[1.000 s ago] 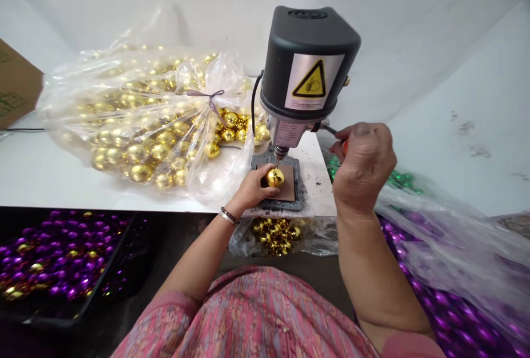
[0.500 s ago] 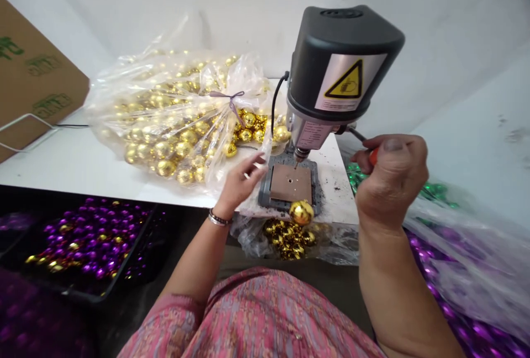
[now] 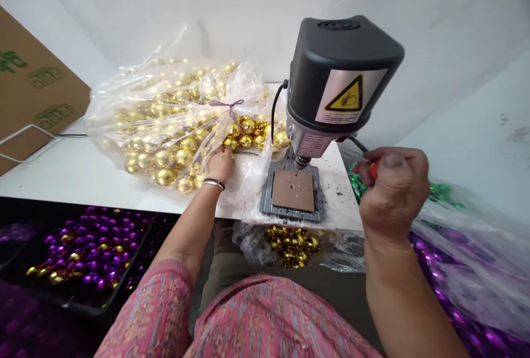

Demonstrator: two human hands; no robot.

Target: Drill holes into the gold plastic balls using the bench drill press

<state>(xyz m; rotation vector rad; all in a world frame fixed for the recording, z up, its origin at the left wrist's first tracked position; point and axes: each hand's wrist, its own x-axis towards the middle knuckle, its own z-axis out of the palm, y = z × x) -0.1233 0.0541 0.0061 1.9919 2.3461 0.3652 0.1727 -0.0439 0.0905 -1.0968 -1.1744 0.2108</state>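
My left hand [image 3: 221, 163] reaches into the mouth of a clear plastic bag [image 3: 169, 126] of shiny gold balls. Its fingers curl down against a gold ball [image 3: 231, 144], and the fingertips are partly hidden. On the right, my right hand [image 3: 391, 195] is wrapped round the red knob [image 3: 375, 169] of the feed lever on a small drill press [image 3: 343, 71]. The drill bit [image 3: 297, 171] hangs above a brown plate [image 3: 292, 191] with a small hole in it. No ball lies on that plate.
Below the table edge, more gold balls [image 3: 292, 245] lie in plastic on my lap. A black crate of purple balls [image 3: 91, 247] is at lower left, and a cardboard box [image 3: 37, 87] at left. Green balls [image 3: 445, 192] and bagged purple ones [image 3: 434, 281] are at right.
My left hand has moved left from beside the drill base to the gold balls in the bag. The loose gold ball at the plate's front edge has dropped out of sight. My right hand stays on the lever.
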